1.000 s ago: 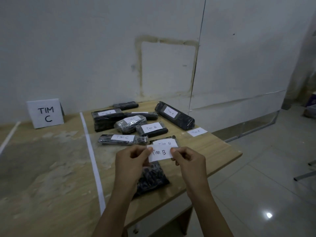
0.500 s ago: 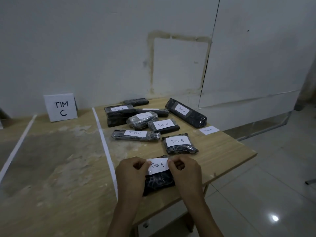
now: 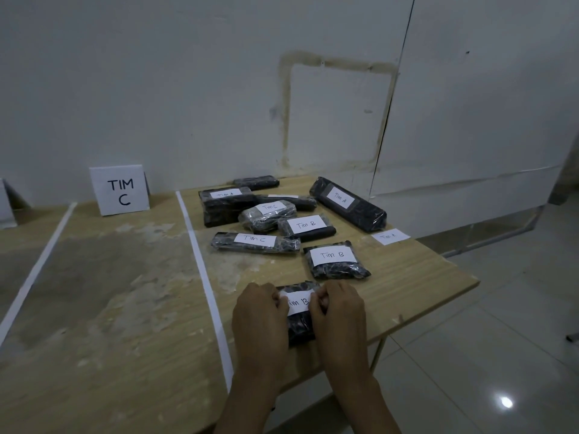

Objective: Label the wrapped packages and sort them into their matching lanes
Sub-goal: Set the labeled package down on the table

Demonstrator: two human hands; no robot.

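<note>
A small black wrapped package (image 3: 300, 328) lies near the table's front edge with a white "Tim B" label (image 3: 297, 302) on top. My left hand (image 3: 261, 317) holds the label's left end and my right hand (image 3: 340, 314) holds its right end, fingers curled down onto the package. Behind lie several labelled black packages: another "Tim B" package (image 3: 335, 261), a "Tim C" package (image 3: 255, 242), a long "Tim A" package (image 3: 347, 203). A loose "Tim A" label (image 3: 390, 236) lies on the table at the right.
A standing "TIM C" sign (image 3: 120, 190) marks the lane left of a white tape line (image 3: 203, 283). A second tape line (image 3: 34, 270) runs further left. The wooden table (image 3: 407, 286) ends at the right, with tiled floor (image 3: 485, 355) beyond and a wall behind.
Both hands have lowered the "Tim B" label from mid-air onto the near package and now press it there. The view has shifted right.
</note>
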